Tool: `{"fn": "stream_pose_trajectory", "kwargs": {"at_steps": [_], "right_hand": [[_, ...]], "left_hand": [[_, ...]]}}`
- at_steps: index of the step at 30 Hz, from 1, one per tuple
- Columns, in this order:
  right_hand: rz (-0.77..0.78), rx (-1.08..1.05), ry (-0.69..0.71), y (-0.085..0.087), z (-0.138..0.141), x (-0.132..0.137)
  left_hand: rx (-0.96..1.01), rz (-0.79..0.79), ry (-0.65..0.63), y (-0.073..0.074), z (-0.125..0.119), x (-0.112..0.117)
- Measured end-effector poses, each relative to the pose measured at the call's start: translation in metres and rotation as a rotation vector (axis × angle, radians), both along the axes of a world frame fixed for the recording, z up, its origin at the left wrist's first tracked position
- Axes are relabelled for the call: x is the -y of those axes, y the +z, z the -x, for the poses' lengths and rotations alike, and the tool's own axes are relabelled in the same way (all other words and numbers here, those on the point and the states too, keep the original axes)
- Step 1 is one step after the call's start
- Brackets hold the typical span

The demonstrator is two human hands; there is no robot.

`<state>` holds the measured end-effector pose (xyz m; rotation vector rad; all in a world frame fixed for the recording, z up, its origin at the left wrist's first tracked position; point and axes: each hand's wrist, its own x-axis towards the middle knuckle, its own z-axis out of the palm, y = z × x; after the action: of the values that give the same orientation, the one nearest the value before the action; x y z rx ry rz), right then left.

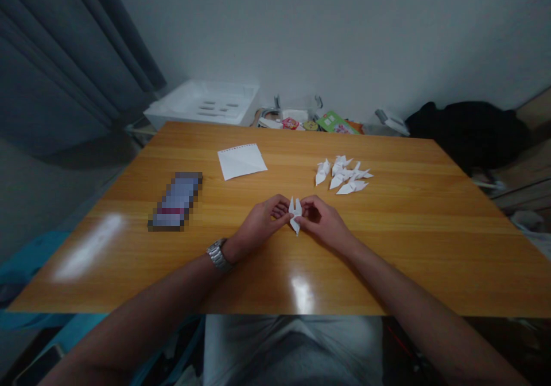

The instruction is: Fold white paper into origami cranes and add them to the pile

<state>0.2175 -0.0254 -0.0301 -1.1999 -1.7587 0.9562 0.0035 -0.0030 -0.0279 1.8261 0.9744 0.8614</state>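
Both my hands meet over the middle of the wooden table. Between them is a small folded white paper piece with two points standing up. My left hand, with a metal watch at the wrist, pinches its left side. My right hand pinches its right side. The fingers of both hands are closed on the paper. A pile of several finished white folded paper figures lies further back to the right.
A flat white sheet of paper lies behind my hands to the left. A blurred dark rectangular object lies at the left. Behind the table are a white tray, assorted clutter and a black bag.
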Motion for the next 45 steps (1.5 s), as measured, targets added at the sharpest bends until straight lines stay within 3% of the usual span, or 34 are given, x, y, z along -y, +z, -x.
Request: {"fn": "stream_pose_trajectory", "kwargs": {"at_steps": [8,16,23,36,39,45], "right_hand": [[0.219,-0.281,0.046,-0.004,0.006,-0.001],[0.323,-0.425,0.115,0.004,0.006,0.000],[0.523,-0.553,0.269,0.008,0.009,0.008],[0.709,-0.640,0.265,0.026,0.007,0.012],[0.712,-0.639,0.269,0.025,0.006,0.011],[0.568,-0.515,0.248,0.015,0.006,0.010]], "left_hand": [[0.076,0.028,0.021,0.000,-0.001,-0.001],[0.328,0.111,-0.001,0.014,0.000,0.000],[0.384,0.201,-0.049,0.014,0.000,0.001],[0.376,0.242,-0.092,0.022,0.001,0.003],[0.379,0.239,-0.097,0.021,0.001,0.003],[0.286,0.133,-0.119,0.016,0.003,0.003]]}}
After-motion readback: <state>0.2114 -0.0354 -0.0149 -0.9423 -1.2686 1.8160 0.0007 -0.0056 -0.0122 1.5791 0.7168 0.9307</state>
